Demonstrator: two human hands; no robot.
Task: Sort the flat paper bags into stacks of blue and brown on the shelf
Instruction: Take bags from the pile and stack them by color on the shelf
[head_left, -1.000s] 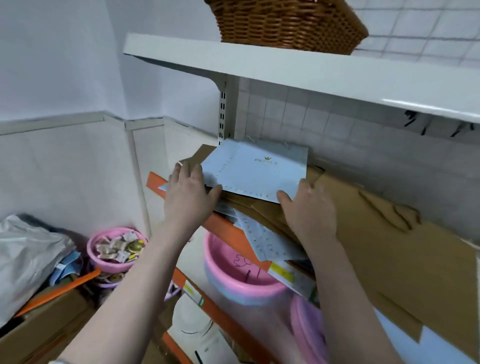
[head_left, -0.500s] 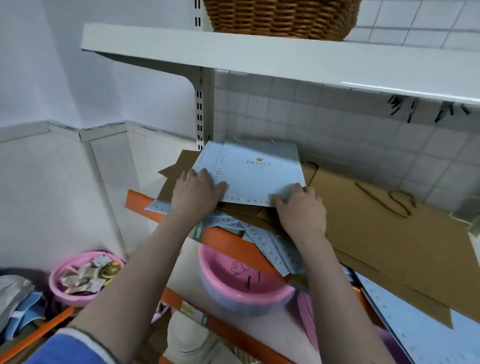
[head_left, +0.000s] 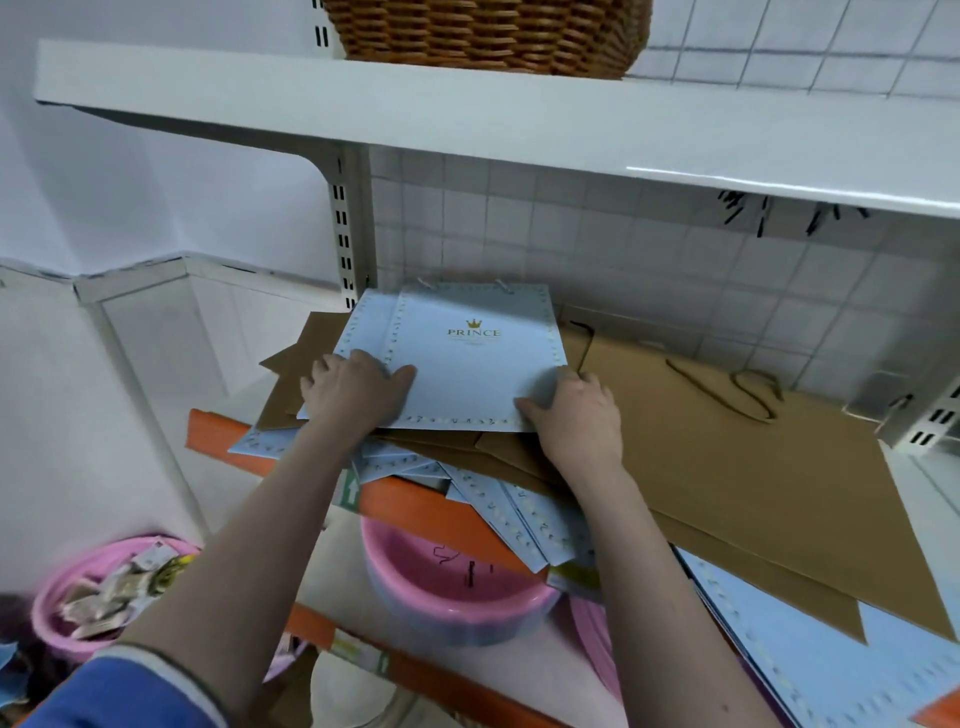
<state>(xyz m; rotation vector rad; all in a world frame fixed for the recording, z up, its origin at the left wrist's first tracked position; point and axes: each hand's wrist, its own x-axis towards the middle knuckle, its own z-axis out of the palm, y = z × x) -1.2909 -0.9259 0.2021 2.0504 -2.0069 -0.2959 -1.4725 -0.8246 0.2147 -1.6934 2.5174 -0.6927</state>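
Note:
A light blue flat paper bag (head_left: 467, 374) printed "PRINCE" lies on top of a mixed pile at the left of the shelf. My left hand (head_left: 353, 395) grips its near left corner and my right hand (head_left: 576, 415) grips its near right corner, thumbs on top. Brown bags (head_left: 296, 364) stick out beneath it. Several other blue bags (head_left: 519, 514) fan out over the shelf's orange front edge (head_left: 415, 504). A large brown bag (head_left: 727, 467) with cord handles covers the shelf to the right, with another blue bag (head_left: 831, 665) under its near end.
A white upper shelf (head_left: 467, 119) carrying a wicker basket (head_left: 488, 36) hangs close overhead. A slotted upright (head_left: 345, 234) stands at the back left. Below are a pink basin (head_left: 447, 587) and, on the floor at left, a pink basin of packets (head_left: 93, 597).
Both hands have pushed the top blue bag back and squared it to the shelf's back wall. The view has shifted right and closer.

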